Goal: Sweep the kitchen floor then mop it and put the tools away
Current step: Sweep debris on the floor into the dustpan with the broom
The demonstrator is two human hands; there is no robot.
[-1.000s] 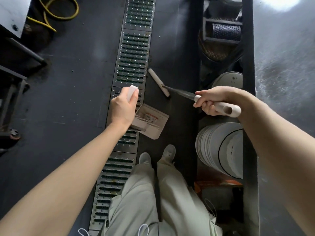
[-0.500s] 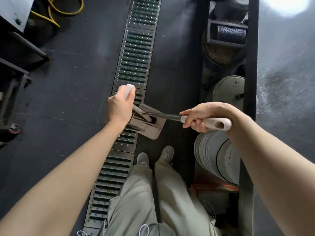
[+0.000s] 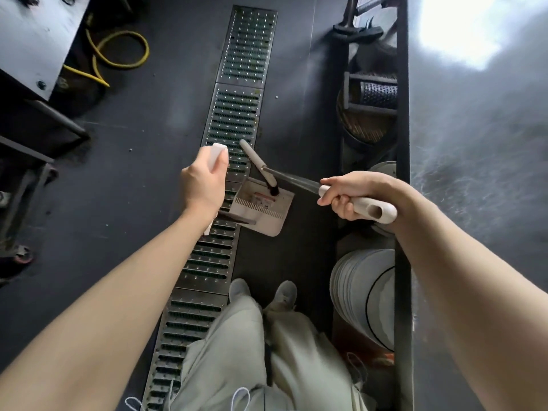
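A person in pale trousers stands on a dark kitchen floor (image 3: 124,179) beside a long metal drain grate (image 3: 234,114), a tool in each hand. The left hand (image 3: 203,185) is curled round the white top of the dustpan's handle (image 3: 218,151), and the beige dustpan (image 3: 261,207) sits below it at the grate's edge, just ahead of the person's shoes (image 3: 262,293). The right hand (image 3: 353,192) grips the broom's pale handle (image 3: 373,210), fingers wrapped tight; the dark shaft runs down to the broom head (image 3: 258,163), whose lower end reaches over the pan's mouth (whether it touches is unclear). The hands are apart. Stacked white plates (image 3: 358,295) fill a shelf at right.
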